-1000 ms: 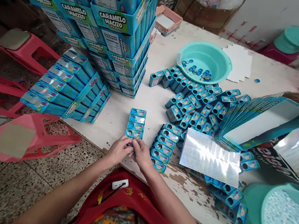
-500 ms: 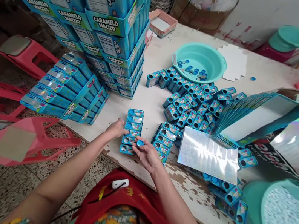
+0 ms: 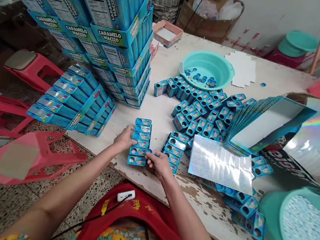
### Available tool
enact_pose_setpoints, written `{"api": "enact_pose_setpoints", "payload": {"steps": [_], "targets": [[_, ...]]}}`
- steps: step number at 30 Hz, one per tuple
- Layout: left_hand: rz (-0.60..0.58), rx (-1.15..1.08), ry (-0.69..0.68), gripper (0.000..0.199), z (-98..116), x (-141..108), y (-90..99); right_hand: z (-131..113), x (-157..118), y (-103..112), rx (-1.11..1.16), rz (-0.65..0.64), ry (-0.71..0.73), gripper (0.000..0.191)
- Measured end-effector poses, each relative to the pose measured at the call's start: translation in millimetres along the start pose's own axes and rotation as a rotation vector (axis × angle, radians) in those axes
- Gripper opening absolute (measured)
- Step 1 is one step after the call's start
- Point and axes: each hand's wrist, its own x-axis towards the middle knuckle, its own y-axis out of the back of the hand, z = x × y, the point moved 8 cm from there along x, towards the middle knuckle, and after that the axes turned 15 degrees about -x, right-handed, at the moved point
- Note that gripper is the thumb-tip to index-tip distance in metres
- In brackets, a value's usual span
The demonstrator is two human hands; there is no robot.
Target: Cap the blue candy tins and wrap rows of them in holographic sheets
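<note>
White-painted table (image 3: 162,108), worn to brown at the near edge, beneath both hands; speckled stone floor (image 3: 82,178) below and to their left. Left hand (image 3: 124,139): open, fingers loosely bent, at the left side of a short column of six small blue rectangular tins (image 3: 141,136), thumb at a tin top. Right hand (image 3: 159,163): thumb and fingers closed in a pinch on a small round blue cap (image 3: 149,151), at the right edge of the same column. Column lying between the hands, extending a little beyond them.

Just right of and beyond the right hand: second column of blue tins (image 3: 177,143), round dark openings on top. Farther right: flat silver reflective sheet (image 3: 222,163), then pale green plastic tub (image 3: 282,222) of small pale blue-white pieces (image 3: 309,235). Beyond the right hand: crowded blue tins (image 3: 208,107), upright and tilted; past them, round turquoise plastic basin (image 3: 225,79) with loose round blue caps (image 3: 199,77).

Beyond the left hand, to the left: tall stack of blue printed cartons (image 3: 109,37); nearer, slanted group of blue boxes (image 3: 79,100). Left of the left hand, off the table: pink plastic stools (image 3: 49,161).
</note>
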Motion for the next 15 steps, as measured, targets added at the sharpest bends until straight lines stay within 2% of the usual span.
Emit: {"api": "enact_pose_setpoints", "payload": {"steps": [2, 3, 4, 6, 7, 8, 10, 12, 15], "targets": [[0.037, -0.048, -0.168, 0.052, 13, -21, 1.8, -3, 0, -2, -0.091, 0.006, 0.034, 0.029], [-0.013, -0.105, -0.226, 0.047, 17, -31, -3.9, -5, -1, -4, -0.128, 0.006, 0.057, 0.029], [-0.113, -0.183, -0.258, 0.041, 19, -40, -13.4, -9, -2, -7, -0.156, 0.004, 0.085, 0.031], [-0.333, -0.357, -0.188, 0.029, 14, -53, -32.7, -15, -7, -15, -0.175, -0.022, 0.13, 0.038], [-0.379, -0.434, -0.113, 0.025, 7, -55, -36.4, -18, -10, -20, -0.162, -0.051, 0.139, 0.04], [-0.368, -0.492, -0.045, 0.023, 0, -54, -34.7, -20, -13, -24, -0.125, -0.084, 0.136, 0.041], [-0.256, -0.52, 0.021, 0.021, -13, -48, -20.7, -19, -20, -28, 0.016, -0.145, 0.089, 0.037], [-0.176, -0.454, 0.033, 0.019, -21, -41, -8.1, -15, -26, -26, 0.177, -0.162, 0.03, 0.032], [-0.152, -0.273, 0.073, 0.027, -30, -34, -6.0, -6, -30, -19, 0.265, -0.154, -0.024, 0.029]]}}
